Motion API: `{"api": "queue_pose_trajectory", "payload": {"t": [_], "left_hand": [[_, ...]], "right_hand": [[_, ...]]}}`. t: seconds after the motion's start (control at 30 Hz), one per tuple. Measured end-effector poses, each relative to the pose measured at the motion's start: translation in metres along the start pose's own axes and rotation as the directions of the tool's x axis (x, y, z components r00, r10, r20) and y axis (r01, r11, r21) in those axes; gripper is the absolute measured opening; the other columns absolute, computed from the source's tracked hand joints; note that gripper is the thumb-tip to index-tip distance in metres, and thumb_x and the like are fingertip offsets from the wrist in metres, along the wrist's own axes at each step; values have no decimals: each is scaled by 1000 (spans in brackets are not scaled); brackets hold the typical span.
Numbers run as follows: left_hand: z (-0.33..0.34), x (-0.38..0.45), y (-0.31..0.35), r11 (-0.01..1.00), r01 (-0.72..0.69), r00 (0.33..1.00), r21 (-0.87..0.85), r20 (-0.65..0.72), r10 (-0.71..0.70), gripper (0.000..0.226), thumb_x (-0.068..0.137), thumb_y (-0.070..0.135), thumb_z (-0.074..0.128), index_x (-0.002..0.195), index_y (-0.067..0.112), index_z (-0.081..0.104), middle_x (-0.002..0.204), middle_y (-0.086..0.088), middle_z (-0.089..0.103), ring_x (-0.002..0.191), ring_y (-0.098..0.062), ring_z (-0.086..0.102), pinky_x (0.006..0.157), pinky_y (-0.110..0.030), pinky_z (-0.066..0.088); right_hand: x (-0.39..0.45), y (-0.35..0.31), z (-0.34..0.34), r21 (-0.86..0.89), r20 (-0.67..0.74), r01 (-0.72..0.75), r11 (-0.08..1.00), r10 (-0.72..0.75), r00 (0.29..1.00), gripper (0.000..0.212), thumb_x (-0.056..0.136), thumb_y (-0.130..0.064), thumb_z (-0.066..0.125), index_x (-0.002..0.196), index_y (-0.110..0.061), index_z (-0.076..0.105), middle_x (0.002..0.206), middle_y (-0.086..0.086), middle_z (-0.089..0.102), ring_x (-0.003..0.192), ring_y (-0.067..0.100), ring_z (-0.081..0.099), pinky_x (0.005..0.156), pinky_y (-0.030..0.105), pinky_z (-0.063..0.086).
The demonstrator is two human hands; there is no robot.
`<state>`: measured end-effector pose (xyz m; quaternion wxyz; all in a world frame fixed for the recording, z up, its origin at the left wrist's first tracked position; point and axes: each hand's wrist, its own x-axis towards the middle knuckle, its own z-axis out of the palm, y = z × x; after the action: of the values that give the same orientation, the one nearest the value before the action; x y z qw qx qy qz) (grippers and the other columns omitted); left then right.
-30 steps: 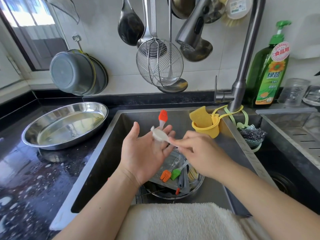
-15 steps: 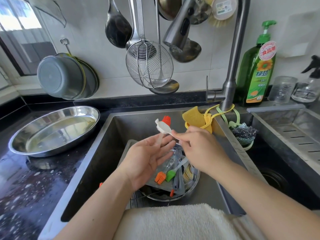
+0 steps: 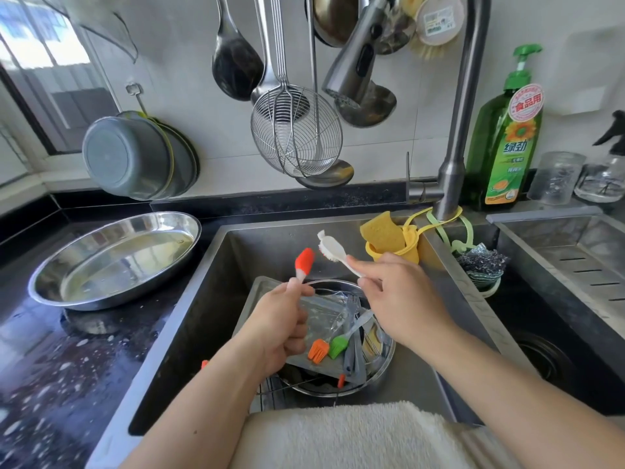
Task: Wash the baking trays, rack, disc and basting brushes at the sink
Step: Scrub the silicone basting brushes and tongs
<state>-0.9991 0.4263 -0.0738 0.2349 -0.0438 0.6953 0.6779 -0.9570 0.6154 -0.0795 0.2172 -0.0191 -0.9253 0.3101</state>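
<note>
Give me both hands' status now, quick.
Left hand: closed, gripping the red basting brush.
Right hand: closed, pinching the white scrub brush.

- A white tiled wall (image 3: pixel 189 79) rises behind the sink, bright with daylight.
- A dark-framed window (image 3: pixel 50 72) sits at upper left, sunlit outside.
- The black speckled table (image 3: pixel 67 360) is wet and flecked with foam at left.
- Ladles and a wire skimmer (image 3: pixel 297 130) hang against the tiles.
- Grey pans (image 3: pixel 132 157) hang from a hook near the window.
- A green detergent bottle (image 3: pixel 507 137) stands at right, just beside the tall steel faucet (image 3: pixel 463 106).
- Clear glass jars (image 3: pixel 554 177) stand on the ledge at far right.
</note>
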Motion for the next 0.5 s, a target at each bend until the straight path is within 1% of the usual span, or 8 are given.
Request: {"api": "queue_pose_trajectory", "payload": {"t": [0.07,0.2,0.27,0.3,0.33,0.37,0.47,0.5], "left_hand": [[2,-1,0,999,-33,997,-9,76,33,29,113,33,38,124,21,61,58,7,28,48,-8,22,41,-21,20],[2,-5,2,993,-80,969,-85,226,97,28,113,21,40,128,17,63,63,4,30,50,-8,20,39,-20,19],[0,-6,6,986,-97,964,-134,235,127,26,112,18,39,109,11,64,63,2,30,48,-8,19,38,-19,18],[-2,-6,7,985,-106,964,-133,231,135,27,112,17,38,96,12,59,62,2,29,47,-8,18,38,-19,17],[-4,-5,8,987,-111,964,-120,228,136,27,112,17,38,91,15,55,62,2,27,46,-8,17,38,-20,15],[-5,-5,7,988,-110,964,-104,233,132,27,112,17,37,94,15,57,63,1,25,47,-8,16,38,-20,13],[-3,-5,5,993,-101,960,-62,258,114,32,112,18,37,122,20,67,66,0,25,50,-11,16,42,-23,12],[-3,-5,5,993,-102,959,-56,259,113,31,112,18,37,120,19,67,66,0,25,51,-11,16,42,-23,12]], "right_hand": [[-1,-2,1,8,27,26,1000,-26,999,44,102,-18,58,142,-37,56,85,-9,48,75,7,47,60,20,37],[6,0,0,-8,51,53,999,-52,997,45,102,-18,58,141,-40,57,85,-9,47,79,7,48,67,30,44],[2,-2,-1,26,107,112,993,-114,988,45,101,-17,59,138,-43,58,85,-9,49,76,7,49,66,34,45],[-2,-4,1,40,148,146,988,-150,977,45,101,-17,60,136,-45,59,85,-9,50,75,8,50,66,35,45],[-4,-6,2,31,171,164,986,-167,971,45,101,-17,60,136,-46,59,86,-9,51,74,9,50,66,36,45],[-1,-5,2,2,156,155,988,-154,976,45,102,-17,59,136,-47,59,87,-8,51,74,9,51,65,37,46],[11,0,-3,-66,50,60,996,-56,997,44,103,-20,56,137,-47,57,86,-9,49,73,8,48,60,33,44],[10,0,-3,-61,64,72,996,-68,996,43,103,-20,55,137,-47,57,86,-9,49,72,8,47,59,33,42]]}}
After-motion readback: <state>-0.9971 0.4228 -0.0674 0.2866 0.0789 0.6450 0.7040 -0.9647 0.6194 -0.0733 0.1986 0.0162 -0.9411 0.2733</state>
